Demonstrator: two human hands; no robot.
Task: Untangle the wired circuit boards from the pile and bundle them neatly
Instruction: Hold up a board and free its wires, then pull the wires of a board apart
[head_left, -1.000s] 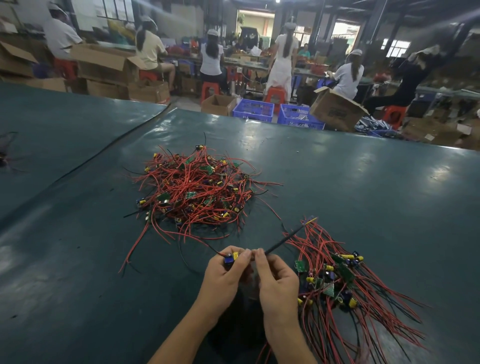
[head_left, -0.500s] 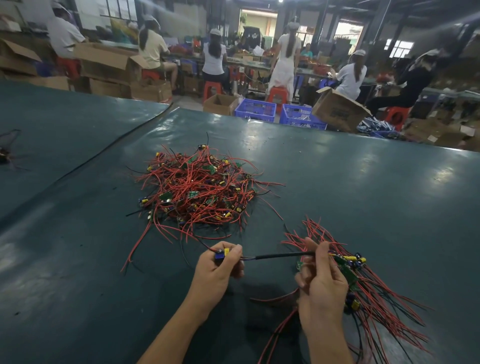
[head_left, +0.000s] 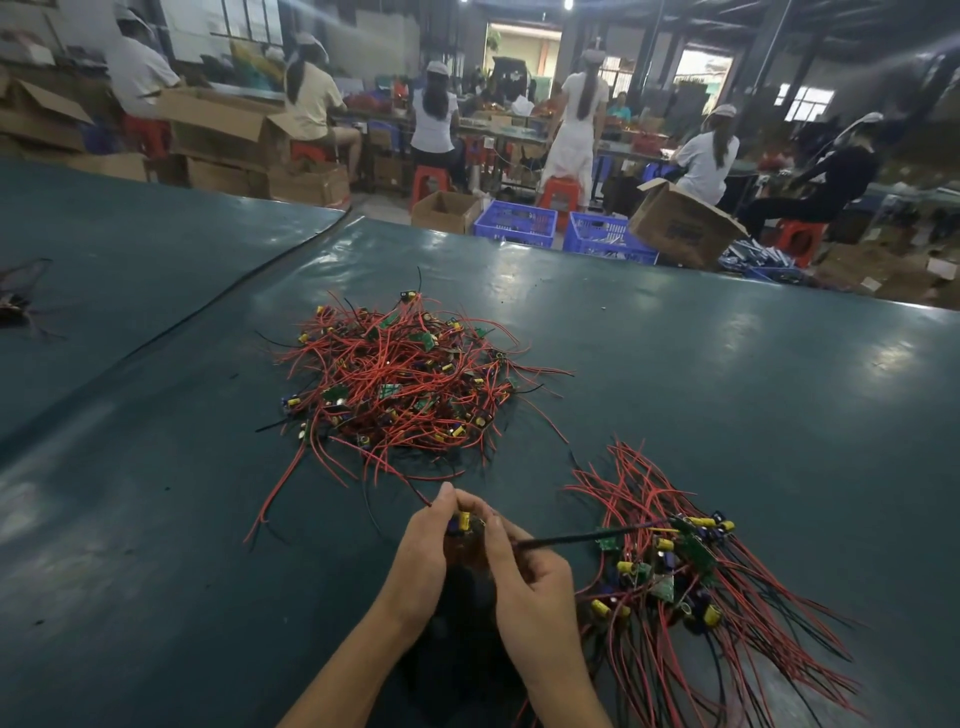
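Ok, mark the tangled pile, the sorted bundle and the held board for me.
tangled pile (head_left: 410, 384): head view, middle of the red wires.
sorted bundle (head_left: 696, 553): head view, on a green board.
held board (head_left: 464, 521): head view, its yellow capacitor.

A dark green glossy table (head_left: 727, 364) fills the foreground, with a second one like it (head_left: 104, 244) to its left across a dark seam. Just beyond the far edge sit a small open cardboard box (head_left: 445, 210), two blue plastic crates (head_left: 517, 224) (head_left: 605, 238) and a larger tilted cardboard box (head_left: 680, 224). Further back, people in white caps sit on red stools (head_left: 428, 182) at long benches, one person in white (head_left: 574, 124) stands, and open cardboard boxes (head_left: 218, 130) are stacked at the left.
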